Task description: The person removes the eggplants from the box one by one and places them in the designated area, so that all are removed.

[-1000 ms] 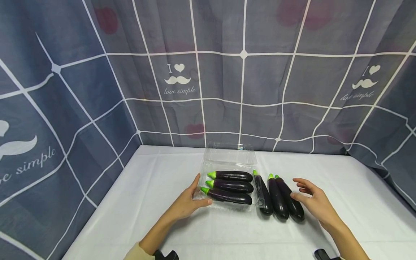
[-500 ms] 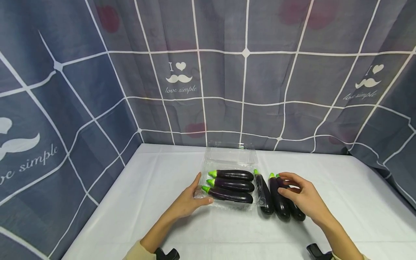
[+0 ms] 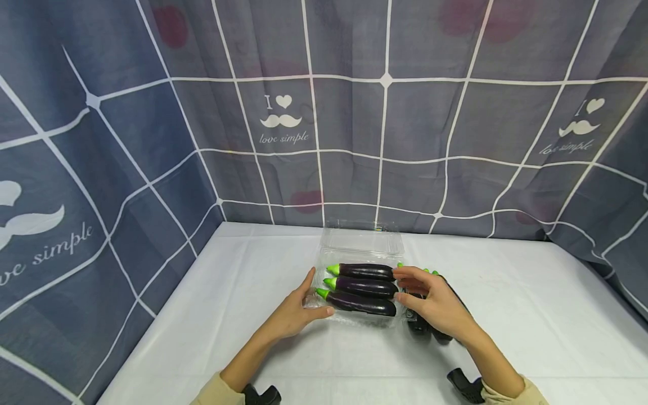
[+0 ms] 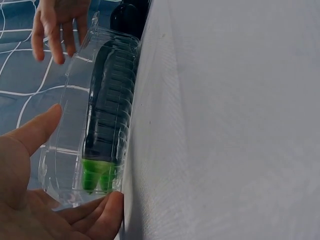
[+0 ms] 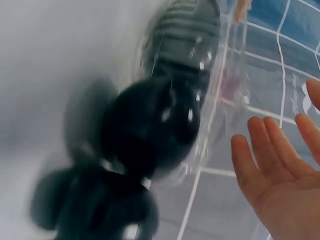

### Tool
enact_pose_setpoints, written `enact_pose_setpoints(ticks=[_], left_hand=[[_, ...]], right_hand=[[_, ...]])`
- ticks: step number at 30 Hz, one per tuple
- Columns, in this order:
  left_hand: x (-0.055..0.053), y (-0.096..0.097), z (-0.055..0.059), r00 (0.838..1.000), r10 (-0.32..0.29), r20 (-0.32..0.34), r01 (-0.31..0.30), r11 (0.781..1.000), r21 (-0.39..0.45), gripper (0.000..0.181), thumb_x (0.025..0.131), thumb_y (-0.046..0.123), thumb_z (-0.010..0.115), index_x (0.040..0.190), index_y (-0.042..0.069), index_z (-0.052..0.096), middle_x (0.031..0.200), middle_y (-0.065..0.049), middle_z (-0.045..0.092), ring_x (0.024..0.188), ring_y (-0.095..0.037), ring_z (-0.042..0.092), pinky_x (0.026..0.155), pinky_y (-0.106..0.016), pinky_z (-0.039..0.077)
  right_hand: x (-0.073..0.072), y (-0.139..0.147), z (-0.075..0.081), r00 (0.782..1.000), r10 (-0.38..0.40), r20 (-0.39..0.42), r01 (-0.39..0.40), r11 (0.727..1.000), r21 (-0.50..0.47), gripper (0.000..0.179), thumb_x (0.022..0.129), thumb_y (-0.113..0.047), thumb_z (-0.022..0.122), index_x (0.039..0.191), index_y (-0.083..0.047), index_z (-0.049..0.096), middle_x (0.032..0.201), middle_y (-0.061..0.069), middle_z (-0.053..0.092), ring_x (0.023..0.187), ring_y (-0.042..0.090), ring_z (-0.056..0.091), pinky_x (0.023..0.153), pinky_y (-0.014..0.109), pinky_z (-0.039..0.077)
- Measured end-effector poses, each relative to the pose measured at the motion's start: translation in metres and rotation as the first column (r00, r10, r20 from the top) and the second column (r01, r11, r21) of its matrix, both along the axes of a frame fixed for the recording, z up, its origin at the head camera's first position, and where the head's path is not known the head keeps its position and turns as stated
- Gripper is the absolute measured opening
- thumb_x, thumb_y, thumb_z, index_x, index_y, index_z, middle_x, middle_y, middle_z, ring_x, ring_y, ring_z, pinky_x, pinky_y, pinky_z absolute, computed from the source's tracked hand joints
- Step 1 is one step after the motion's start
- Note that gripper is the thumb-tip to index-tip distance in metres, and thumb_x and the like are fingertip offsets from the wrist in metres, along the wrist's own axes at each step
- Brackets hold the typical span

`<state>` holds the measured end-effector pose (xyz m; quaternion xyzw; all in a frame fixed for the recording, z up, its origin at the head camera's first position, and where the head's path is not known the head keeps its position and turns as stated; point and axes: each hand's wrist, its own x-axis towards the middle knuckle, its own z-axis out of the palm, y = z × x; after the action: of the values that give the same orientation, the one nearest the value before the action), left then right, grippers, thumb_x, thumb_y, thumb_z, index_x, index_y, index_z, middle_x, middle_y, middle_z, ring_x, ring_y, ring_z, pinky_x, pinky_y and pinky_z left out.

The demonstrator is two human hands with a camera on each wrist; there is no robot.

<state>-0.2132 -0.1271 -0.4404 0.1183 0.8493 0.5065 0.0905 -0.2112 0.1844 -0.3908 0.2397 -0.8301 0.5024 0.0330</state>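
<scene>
A clear plastic clamshell container [image 3: 361, 242] lies with its lid laid back on the white table. Three dark purple eggplants [image 3: 364, 287] with green stem ends lie side by side in it. My left hand [image 3: 292, 316] rests at the container's left end, thumb apart from the fingers, fingertips low by the wall [image 4: 65, 125]. Over the container's right end hovers my right hand [image 3: 437, 306], fingers extended and holding nothing, as the right wrist view shows. Beneath it, more eggplants [image 3: 418, 327] lie beside the container, mostly hidden by the hand.
A white cloth [image 3: 253, 264] covers the table. Grey-blue checked curtains [image 3: 349, 124] hang along the back and the sides. Black straps or mounts [image 3: 263, 395] sit at both wrists.
My right hand has moved left, from beside the loose eggplants to above them and the container's right end. My left hand stays at the container's left end. The eggplants in the container look unmoved.
</scene>
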Motion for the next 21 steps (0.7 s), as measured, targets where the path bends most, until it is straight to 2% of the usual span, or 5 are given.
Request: enact_pose_setpoints(ticks=[7, 14, 21], left_hand=[[0.002, 0.0, 0.001, 1.0, 0.006, 0.005, -0.006, 1.0, 0.003, 0.104, 0.085, 0.041, 0.077, 0.16, 0.016, 0.009, 0.143, -0.032, 0.043, 0.133, -0.047, 0.04, 0.101, -0.062, 0.036], [0.001, 0.001, -0.001, 1.0, 0.018, 0.0, -0.018, 1.0, 0.002, 0.104, 0.085, 0.039, 0.077, 0.16, 0.013, 0.011, 0.14, -0.03, 0.047, 0.132, -0.044, 0.043, 0.104, -0.06, 0.035], [0.001, 0.001, 0.001, 1.0, 0.012, 0.002, -0.012, 1.0, 0.009, 0.104, 0.085, 0.039, 0.077, 0.16, 0.014, 0.009, 0.142, -0.031, 0.045, 0.132, -0.045, 0.041, 0.103, -0.061, 0.034]], right_hand=[[-0.013, -0.034, -0.003, 0.995, 0.075, 0.058, -0.076, 0.997, 0.015, 0.04, 0.091, -0.009, 0.07, 0.13, -0.005, 0.061, 0.126, 0.013, 0.062, 0.11, 0.037, 0.061, 0.093, 0.047, 0.048], [-0.021, -0.053, -0.011, 0.983, 0.145, 0.111, -0.153, 0.985, 0.075, 0.044, 0.092, -0.009, 0.069, 0.134, -0.001, 0.058, 0.127, 0.02, 0.06, 0.11, 0.035, 0.061, 0.09, 0.043, 0.05], [-0.025, -0.061, -0.023, 0.982, 0.167, 0.088, -0.175, 0.98, 0.091, 0.04, 0.093, -0.007, 0.068, 0.131, 0.004, 0.059, 0.122, 0.021, 0.062, 0.105, 0.034, 0.063, 0.085, 0.039, 0.052]])
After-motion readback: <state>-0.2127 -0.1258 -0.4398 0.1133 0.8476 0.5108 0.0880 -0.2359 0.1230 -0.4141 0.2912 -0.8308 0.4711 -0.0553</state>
